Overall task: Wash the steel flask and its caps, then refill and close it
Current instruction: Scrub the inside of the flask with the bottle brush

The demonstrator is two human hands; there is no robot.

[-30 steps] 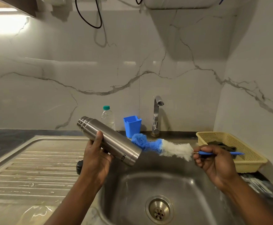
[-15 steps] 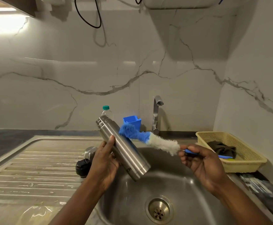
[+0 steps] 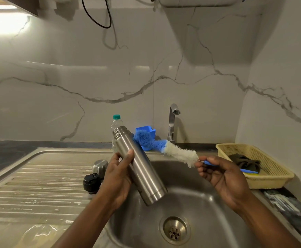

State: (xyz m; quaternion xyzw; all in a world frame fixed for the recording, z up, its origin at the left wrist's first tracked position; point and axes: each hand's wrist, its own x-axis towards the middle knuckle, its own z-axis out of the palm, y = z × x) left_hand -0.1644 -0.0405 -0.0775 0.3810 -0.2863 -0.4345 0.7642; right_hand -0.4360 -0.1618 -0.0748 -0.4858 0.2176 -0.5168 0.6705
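My left hand grips the steel flask round its middle, over the sink basin. The flask is tilted, open mouth up and away, base down towards me. My right hand holds the blue handle of a bottle brush. The brush's blue and white bristles lie just right of the flask's neck, outside it. On the draining board, left of my left hand, sit a black inner cap and a steel outer cap.
A tap stands behind the basin. A clear water bottle with a green lid and a blue plastic cup stand behind the flask. A yellow basket holding a dark cloth sits at the right. The drain is near me.
The flask has swung from nearly level to steeply tilted, mouth up, and moved right over the basin. The brush has moved left, its blue tip now beside the flask's neck.
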